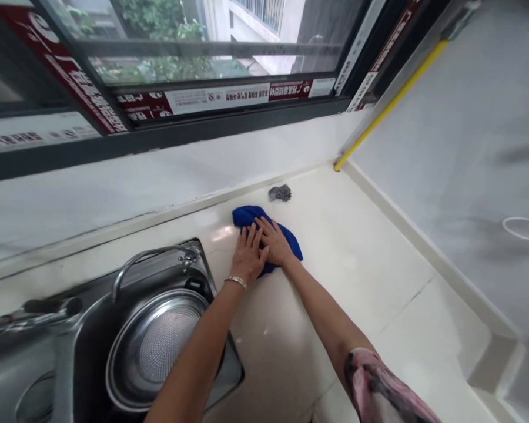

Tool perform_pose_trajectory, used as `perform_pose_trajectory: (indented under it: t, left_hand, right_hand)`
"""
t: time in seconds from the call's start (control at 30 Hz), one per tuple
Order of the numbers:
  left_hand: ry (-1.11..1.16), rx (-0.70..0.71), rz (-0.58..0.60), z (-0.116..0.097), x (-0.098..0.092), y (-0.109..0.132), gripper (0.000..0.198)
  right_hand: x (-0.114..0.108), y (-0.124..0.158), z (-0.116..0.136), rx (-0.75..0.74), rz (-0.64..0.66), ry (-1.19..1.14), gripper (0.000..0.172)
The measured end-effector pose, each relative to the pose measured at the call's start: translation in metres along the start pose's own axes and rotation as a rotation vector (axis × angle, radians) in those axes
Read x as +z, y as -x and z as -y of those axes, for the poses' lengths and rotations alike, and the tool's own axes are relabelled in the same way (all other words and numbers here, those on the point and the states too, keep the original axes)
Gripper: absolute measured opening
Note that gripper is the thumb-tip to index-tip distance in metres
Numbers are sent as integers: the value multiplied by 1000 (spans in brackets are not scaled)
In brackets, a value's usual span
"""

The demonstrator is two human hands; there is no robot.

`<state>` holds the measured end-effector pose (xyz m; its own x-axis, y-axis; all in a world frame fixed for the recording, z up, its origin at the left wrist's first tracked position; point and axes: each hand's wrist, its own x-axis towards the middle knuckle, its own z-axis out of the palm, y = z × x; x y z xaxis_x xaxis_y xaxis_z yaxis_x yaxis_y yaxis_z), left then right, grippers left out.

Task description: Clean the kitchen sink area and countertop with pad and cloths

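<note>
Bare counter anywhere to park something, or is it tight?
Free: counter right of the blue cloth up to the wall. Crowded: both hands, left and right, on the cloth, steel scourer behind, sink left.

Cream countertop (379, 276): blue cloth (291, 241), steel scourer (280, 192) near wall.

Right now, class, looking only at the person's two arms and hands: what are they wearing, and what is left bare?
Both hands are bare: no gloves, no rings that can be made out. The left hand has a thin silver bracelet at the wrist, with the forearm uncovered. The right hand has nothing at the wrist; higher up, near the elbow, is a pink sleeve with dark blotchy patterning.
</note>
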<state>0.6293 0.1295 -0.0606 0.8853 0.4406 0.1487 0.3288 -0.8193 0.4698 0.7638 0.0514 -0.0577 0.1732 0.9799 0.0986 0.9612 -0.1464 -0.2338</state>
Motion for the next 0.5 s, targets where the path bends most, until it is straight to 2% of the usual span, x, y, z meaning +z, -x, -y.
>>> perform_pose_trajectory:
  t: [0.13,0.3,0.4,0.5]
  left_hand:
    - [3,69,6,-25,2,49,63]
    - [26,203,50,-73,17,136,72]
    - [74,226,128,-98,23,191,79]
    - [141,244,219,-110,20,244,88]
  right_hand:
    - [5,59,30,48,-42,2,72]
    - [14,170,74,93,-128,24,72]
    - [22,235,106,122,-171,35,69]
    - [32,284,141,144,-197,48,69]
